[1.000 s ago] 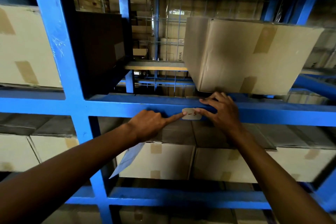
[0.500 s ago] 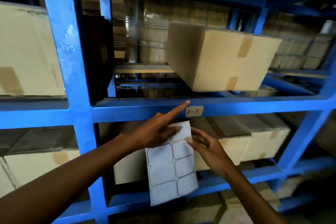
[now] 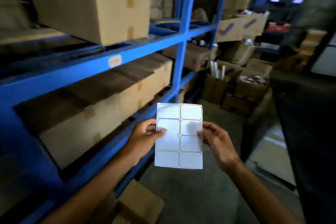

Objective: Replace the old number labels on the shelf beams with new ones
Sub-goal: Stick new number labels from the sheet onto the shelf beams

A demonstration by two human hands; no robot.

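We see two bare forearms rising from the bottom of the frame, one at lower left and one at lower right. Neither shows a sleeve, glove, watch, band or ring. Our left hand (image 3: 145, 136) and right hand (image 3: 217, 143) are uncovered, with short, plain fingernails visible where the blur allows.

Motion blur makes the writing on the beam label (image 3: 114, 61) unreadable, and both forearms run off the bottom edge.
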